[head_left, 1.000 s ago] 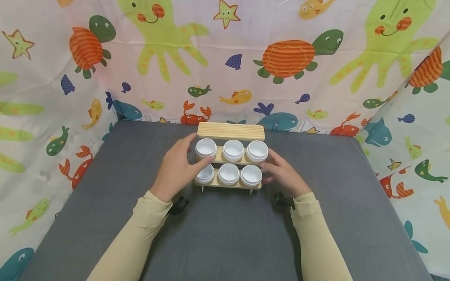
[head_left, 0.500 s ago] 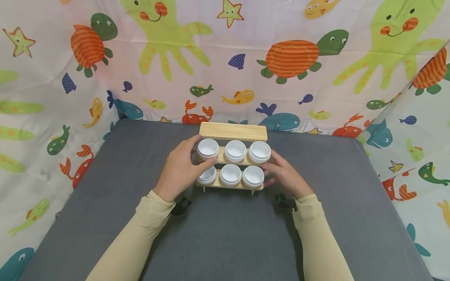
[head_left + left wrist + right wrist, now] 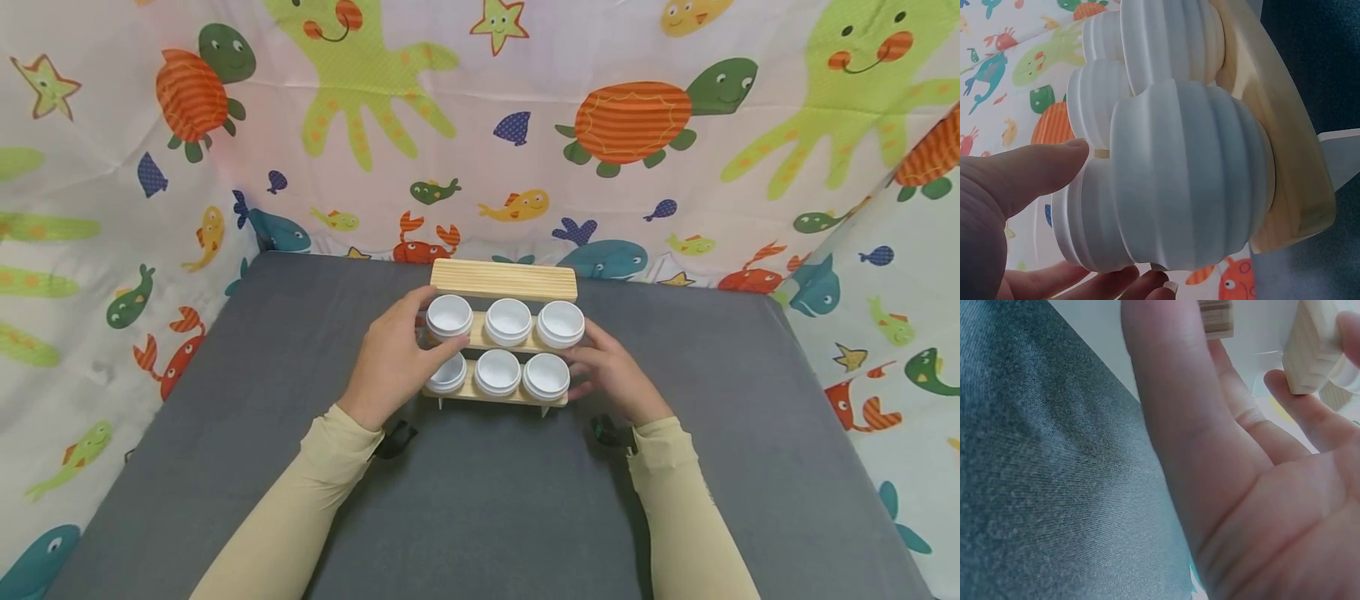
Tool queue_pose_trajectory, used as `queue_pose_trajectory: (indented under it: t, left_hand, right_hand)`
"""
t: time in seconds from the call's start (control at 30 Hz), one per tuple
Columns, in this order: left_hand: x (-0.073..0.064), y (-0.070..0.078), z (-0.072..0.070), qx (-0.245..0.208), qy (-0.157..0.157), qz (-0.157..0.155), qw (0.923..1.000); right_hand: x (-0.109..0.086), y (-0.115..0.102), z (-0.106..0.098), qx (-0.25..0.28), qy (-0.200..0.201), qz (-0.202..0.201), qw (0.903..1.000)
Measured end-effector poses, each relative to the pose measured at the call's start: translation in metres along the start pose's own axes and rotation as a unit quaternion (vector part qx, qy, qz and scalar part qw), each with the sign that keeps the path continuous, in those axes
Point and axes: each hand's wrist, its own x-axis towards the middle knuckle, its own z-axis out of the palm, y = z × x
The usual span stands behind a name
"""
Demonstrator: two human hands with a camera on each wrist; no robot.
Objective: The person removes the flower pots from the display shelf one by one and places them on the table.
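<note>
A three-tier wooden rack (image 3: 504, 279) stands near the back of the table. Two rows of white ribbed cups, three to a row, sit on its middle and lower tiers. My left hand (image 3: 390, 358) curls round the upper-left cup (image 3: 449, 315), thumb in front and fingers behind. The left wrist view shows that cup (image 3: 1094, 215) behind the lower-left cup (image 3: 1191, 181). At the rack's right end my right hand (image 3: 618, 375) holds the tier edge; the right wrist view has its fingers at a wooden shelf end (image 3: 1310, 353). Some fingertips are hidden behind the rack.
Grey cloth (image 3: 480, 500) covers the table. A sea-animal curtain (image 3: 465, 142) hangs just behind the rack and along both sides. The rack's top tier carries nothing. Small pale legs show under the lower tier.
The view has shifted slightly, so everything sits a little further right in the frame. Both hands keep their places at the rack, and the cups stay in their rows.
</note>
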Motion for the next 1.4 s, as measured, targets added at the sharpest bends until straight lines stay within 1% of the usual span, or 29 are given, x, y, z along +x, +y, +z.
queue_pose_trajectory:
  t: [0.3,0.47,0.6,0.83,1.03,1.27,1.4]
  left_hand:
    - [0.001,0.003,0.001,0.008,0.004,-0.006,0.9999]
    - [0.001,0.002,0.002,0.009,0.010,0.002,0.9999]
    - [0.002,0.002,0.003,0.006,0.007,0.007,0.9999]
    - [0.003,0.002,0.003,0.002,0.005,0.004,1.0000]
    - [0.003,0.003,0.000,0.001,0.004,0.004,1.0000]
    - [-0.001,0.001,-0.006,-0.009,-0.012,-0.016,0.9998]
    - [-0.005,-0.003,-0.013,-0.016,-0.015,-0.024,0.9995]
  right_hand:
    - [0.000,-0.005,0.001,-0.010,0.004,0.000,0.9999]
    - [-0.002,-0.006,0.001,-0.016,0.001,-0.001,0.9999]
    - [-0.003,-0.006,0.001,-0.023,0.001,0.001,0.9997]
    - [-0.005,-0.008,0.001,-0.031,-0.001,0.001,0.9995]
    - [-0.004,-0.009,0.002,-0.037,-0.001,0.006,0.9993]
    - [-0.004,-0.007,0.002,-0.035,-0.001,0.010,0.9993]
    - [-0.004,-0.006,0.002,-0.033,0.001,0.012,0.9994]
